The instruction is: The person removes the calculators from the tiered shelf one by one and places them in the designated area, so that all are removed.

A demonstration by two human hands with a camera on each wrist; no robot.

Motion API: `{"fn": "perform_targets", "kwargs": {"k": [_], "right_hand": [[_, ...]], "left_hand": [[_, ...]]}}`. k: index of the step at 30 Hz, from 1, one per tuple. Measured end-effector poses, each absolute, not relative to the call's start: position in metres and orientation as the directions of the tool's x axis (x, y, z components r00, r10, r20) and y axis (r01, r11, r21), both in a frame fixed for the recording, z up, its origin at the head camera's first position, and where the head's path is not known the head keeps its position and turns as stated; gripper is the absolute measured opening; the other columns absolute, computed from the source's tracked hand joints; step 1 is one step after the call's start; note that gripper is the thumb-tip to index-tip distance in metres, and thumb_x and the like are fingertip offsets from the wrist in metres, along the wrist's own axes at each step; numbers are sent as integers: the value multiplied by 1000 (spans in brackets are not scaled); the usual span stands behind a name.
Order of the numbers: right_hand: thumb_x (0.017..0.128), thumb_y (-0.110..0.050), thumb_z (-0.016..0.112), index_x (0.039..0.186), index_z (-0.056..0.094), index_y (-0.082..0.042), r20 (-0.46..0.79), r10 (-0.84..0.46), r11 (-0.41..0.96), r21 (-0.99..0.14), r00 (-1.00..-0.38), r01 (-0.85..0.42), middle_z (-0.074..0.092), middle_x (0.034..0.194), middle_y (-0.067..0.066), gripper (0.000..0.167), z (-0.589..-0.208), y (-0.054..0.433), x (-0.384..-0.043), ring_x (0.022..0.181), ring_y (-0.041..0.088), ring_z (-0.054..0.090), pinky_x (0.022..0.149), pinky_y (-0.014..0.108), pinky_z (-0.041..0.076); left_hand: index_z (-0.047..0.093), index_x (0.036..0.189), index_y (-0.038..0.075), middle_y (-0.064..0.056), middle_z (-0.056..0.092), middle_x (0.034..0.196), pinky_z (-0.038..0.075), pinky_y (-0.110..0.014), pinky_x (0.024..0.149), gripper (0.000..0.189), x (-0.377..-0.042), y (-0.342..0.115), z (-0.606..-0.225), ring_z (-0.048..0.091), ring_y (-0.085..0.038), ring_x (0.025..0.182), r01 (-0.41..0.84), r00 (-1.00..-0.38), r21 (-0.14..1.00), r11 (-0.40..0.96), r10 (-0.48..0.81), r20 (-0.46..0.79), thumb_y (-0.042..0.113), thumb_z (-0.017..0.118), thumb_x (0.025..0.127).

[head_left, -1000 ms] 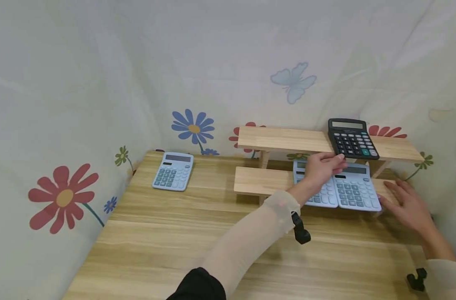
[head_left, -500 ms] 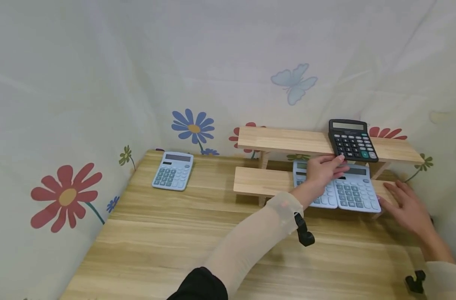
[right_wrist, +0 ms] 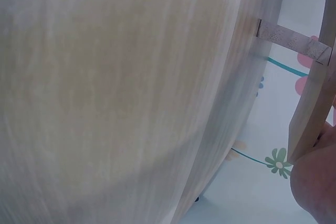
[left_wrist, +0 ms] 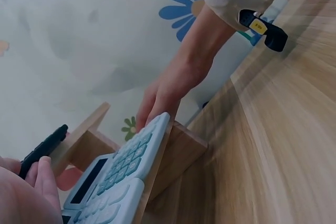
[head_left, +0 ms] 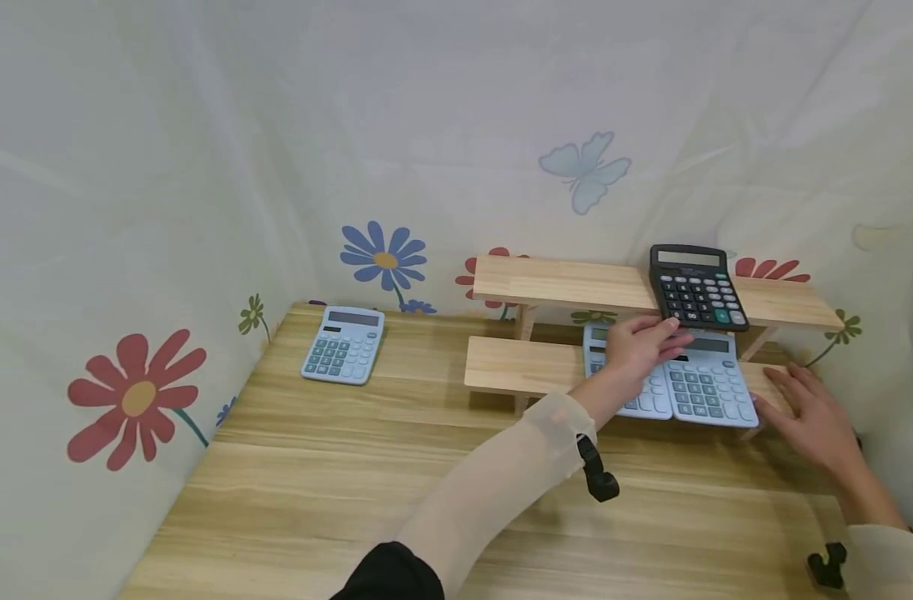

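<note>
My left hand (head_left: pixel 639 354) pinches the lower left corner of a black calculator (head_left: pixel 698 287), thumb on its face. That calculator leans back over the upper shelf of a two-tier wooden stand (head_left: pixel 561 279). Beneath it, two light blue calculators (head_left: pixel 707 387) lie side by side on the lower shelf (head_left: pixel 527 367); my left hand and wrist cover much of the left one. My right hand (head_left: pixel 816 417) rests at the lower shelf's right end, fingers extended, thumb at the right blue calculator's edge. In the right wrist view, only part of the right hand (right_wrist: pixel 317 182) shows against the shelf end.
Another light blue calculator (head_left: pixel 343 344) lies alone toward the table's back left corner. The wood-grain table (head_left: pixel 313 467) extends in front of the stand. Behind everything hangs a pale curtain (head_left: pixel 426 125) printed with flowers and a butterfly.
The black calculator has shifted slightly left and down against the upper shelf, with my left hand still pinching its corner. My right hand keeps its place at the shelf end.
</note>
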State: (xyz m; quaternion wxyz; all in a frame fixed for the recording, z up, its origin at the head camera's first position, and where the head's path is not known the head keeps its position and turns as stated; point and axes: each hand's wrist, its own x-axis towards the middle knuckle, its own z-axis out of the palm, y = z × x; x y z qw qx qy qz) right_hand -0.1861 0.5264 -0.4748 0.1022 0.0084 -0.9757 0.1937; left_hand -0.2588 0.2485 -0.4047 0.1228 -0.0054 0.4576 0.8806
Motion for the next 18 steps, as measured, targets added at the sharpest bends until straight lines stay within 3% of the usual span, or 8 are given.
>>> {"fn": "perform_targets", "kwargs": {"k": [11, 18], "right_hand": [[108, -45, 52, 155, 38, 8, 202, 32, 931, -362, -979, -44, 16, 164, 41, 72, -473, 526, -187, 151, 63, 12, 111, 86, 19], [108, -45, 53, 155, 38, 7, 211, 34, 933, -358, -977, -45, 18, 164, 41, 72, -475, 523, -189, 151, 62, 13, 113, 85, 18]], "left_hand": [[70, 122, 0, -13, 78, 98, 65, -37, 88, 27, -257, 235, -401, 77, -32, 103, -318, -935, 776, -544, 315, -163, 8, 78, 97], [70, 115, -4, -12, 74, 102, 64, -38, 91, 29, -267, 238, -392, 75, -30, 101, -350, -930, 751, -559, 304, -208, 16, 81, 97]]}}
